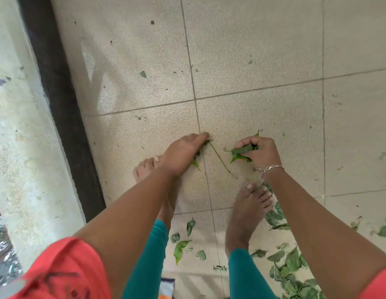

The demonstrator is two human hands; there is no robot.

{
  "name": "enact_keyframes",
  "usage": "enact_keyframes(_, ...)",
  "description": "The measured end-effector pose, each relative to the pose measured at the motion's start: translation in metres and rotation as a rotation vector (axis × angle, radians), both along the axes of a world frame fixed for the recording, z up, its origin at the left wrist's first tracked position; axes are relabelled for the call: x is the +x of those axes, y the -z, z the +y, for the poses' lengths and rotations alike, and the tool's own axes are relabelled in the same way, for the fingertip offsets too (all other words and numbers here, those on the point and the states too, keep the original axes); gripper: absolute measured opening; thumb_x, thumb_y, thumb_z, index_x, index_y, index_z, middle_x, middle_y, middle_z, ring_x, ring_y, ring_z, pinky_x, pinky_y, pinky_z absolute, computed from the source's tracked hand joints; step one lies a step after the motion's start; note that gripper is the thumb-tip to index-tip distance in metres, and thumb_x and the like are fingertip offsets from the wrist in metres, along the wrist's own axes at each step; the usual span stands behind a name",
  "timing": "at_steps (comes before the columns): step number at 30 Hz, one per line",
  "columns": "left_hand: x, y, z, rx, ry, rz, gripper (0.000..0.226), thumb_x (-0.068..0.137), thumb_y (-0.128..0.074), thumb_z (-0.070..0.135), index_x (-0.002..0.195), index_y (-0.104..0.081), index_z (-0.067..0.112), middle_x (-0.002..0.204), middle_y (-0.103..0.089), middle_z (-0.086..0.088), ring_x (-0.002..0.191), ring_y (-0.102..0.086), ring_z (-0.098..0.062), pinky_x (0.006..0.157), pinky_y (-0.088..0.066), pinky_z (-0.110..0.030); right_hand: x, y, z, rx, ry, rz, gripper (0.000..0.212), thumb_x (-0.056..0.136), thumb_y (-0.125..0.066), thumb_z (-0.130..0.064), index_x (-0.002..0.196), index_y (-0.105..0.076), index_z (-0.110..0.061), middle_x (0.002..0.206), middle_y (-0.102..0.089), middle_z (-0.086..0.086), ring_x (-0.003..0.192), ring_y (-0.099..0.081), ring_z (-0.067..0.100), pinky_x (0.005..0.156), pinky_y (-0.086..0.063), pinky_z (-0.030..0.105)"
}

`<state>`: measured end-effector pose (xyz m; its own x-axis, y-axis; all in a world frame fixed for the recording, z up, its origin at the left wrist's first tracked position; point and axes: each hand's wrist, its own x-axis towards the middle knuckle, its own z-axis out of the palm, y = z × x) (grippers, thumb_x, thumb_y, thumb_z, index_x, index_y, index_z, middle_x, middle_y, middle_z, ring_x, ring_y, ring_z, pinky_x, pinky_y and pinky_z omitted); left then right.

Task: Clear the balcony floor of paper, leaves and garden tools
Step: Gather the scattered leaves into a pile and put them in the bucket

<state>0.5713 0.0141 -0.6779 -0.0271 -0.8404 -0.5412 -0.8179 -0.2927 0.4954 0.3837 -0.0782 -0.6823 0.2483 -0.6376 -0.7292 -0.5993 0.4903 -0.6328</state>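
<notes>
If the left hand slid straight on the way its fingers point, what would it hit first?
Nothing solid: beyond the left hand only bare floor tile shows, the way looks free.

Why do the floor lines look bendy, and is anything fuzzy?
Head view: the wide-angle lens slightly bows the grout lines; head view: soft daylight, with a pale sheen on the tile at left; head view: the red sleeve in the bottom corner is smeared, while the right hand and its leaves look fairly sharp.
</notes>
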Motion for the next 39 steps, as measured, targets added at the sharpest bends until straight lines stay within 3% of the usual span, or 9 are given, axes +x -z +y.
enact_keyframes(5, -0.010, 0.012, -0.022, -0.016, 0.118, -0.126, 0.032, 0.091, -0.045, 0.001, 0.121, -0.047, 0.012, 0.103, -0.055, -0.009, 0.085, -0.049, -0.019, 0.069, -0.039, -0.026, -0.011, 0.003, 0.003, -0.005, 0.026, -0.010, 0.019, 0.071, -0.072, 0.008, 0.071, -0.068, -0.011, 0.073, -0.063, -0.008, 0.063, -0.058, -0.009, 0.066, -0.049, 0.008)
enact_keyframes(10, -0.004, 0.019, -0.030, 0.043, 0.230, -0.169, 0.021, 0.091, -0.048, 0.003, 0.109, -0.059, 0.009, 0.109, -0.053, -0.008, 0.096, -0.053, -0.023, 0.075, -0.043, -0.029, -0.020, 0.000, 0.002, 0.000, 0.086, -0.042, 0.017, 0.073, -0.071, 0.007, 0.076, -0.067, -0.009, 0.072, -0.062, -0.007, 0.068, -0.056, 0.002, 0.058, -0.048, 0.007)
enact_keyframes(17, -0.015, 0.009, -0.028, 0.042, 0.078, -0.134, 0.016, 0.092, -0.047, 0.003, 0.099, -0.062, 0.003, 0.099, -0.047, -0.007, 0.076, -0.049, -0.021, 0.064, -0.033, -0.026, -0.054, -0.011, 0.008, 0.019, 0.297, -0.081, 0.030, 0.072, -0.064, 0.018, 0.068, -0.064, -0.012, 0.074, -0.064, 0.002, 0.069, -0.063, 0.010, 0.060, -0.056, 0.019)
enact_keyframes(22, -0.061, -0.005, -0.033, 0.032, 0.225, -0.062, 0.013, 0.089, -0.045, 0.000, 0.090, -0.051, 0.012, 0.085, -0.052, -0.007, 0.075, -0.052, -0.021, 0.060, -0.034, -0.025, -0.088, -0.017, 0.013, 0.004, 0.453, -0.036, 0.036, 0.070, -0.062, 0.021, 0.065, -0.064, -0.015, 0.069, -0.065, -0.002, 0.070, -0.062, 0.013, 0.065, -0.056, 0.018)
enact_keyframes(26, -0.105, 0.001, -0.043, 0.027, 0.335, 0.001, 0.023, 0.088, -0.046, 0.001, 0.109, -0.047, 0.011, 0.093, -0.056, -0.010, 0.081, -0.055, -0.026, 0.067, -0.045, -0.033, -0.110, -0.019, 0.013, 0.008, 0.558, -0.055, 0.035, 0.072, -0.059, 0.024, 0.065, -0.062, -0.010, 0.054, -0.065, -0.011, 0.055, -0.063, 0.000, 0.053, -0.053, 0.014)
enact_keyframes(29, -0.132, 0.008, -0.049, 0.029, 0.432, 0.045, 0.031, 0.092, -0.044, 0.009, 0.123, -0.041, 0.014, 0.097, -0.055, -0.011, 0.084, -0.054, -0.027, 0.071, -0.045, -0.034, -0.126, -0.017, 0.018, -0.015, 0.583, -0.039, 0.035, 0.071, -0.059, 0.023, 0.065, -0.063, -0.011, 0.057, -0.065, -0.008, 0.055, -0.062, -0.001, 0.053, -0.051, 0.013)
enact_keyframes(32, -0.149, 0.017, -0.056, 0.025, 0.485, 0.012, 0.028, 0.093, -0.043, 0.010, 0.121, -0.043, 0.013, 0.098, -0.054, -0.011, 0.088, -0.054, -0.027, 0.073, -0.042, -0.033, -0.140, -0.011, 0.028, -0.032, 0.588, 0.011, 0.039, 0.070, -0.062, 0.022, 0.063, -0.064, -0.016, 0.065, -0.065, -0.005, 0.062, -0.063, 0.004, 0.059, -0.053, 0.016)
enact_keyframes(36, -0.163, 0.020, -0.062, 0.003, 0.464, -0.067, 0.027, 0.089, -0.044, 0.000, 0.113, -0.055, 0.007, 0.102, -0.057, -0.011, 0.091, -0.056, -0.025, 0.075, -0.045, -0.032, -0.154, -0.008, 0.041, 0.040, 0.689, 0.002, 0.039, 0.069, -0.061, 0.023, 0.063, -0.064, -0.015, 0.055, -0.065, -0.012, 0.059, -0.064, 0.003, 0.054, -0.054, 0.017)
enact_keyframes(39, -0.160, 0.012, -0.073, 0.072, 0.369, -0.085, 0.022, 0.089, -0.045, -0.002, 0.101, -0.062, 0.006, 0.096, -0.059, -0.010, 0.087, -0.056, -0.023, 0.070, -0.043, -0.029, -0.159, -0.017, 0.048, 0.034, 0.709, 0.032, 0.042, 0.068, -0.063, 0.022, 0.060, -0.065, -0.019, 0.055, -0.066, -0.012, 0.066, -0.063, 0.013, 0.068, -0.057, 0.030)
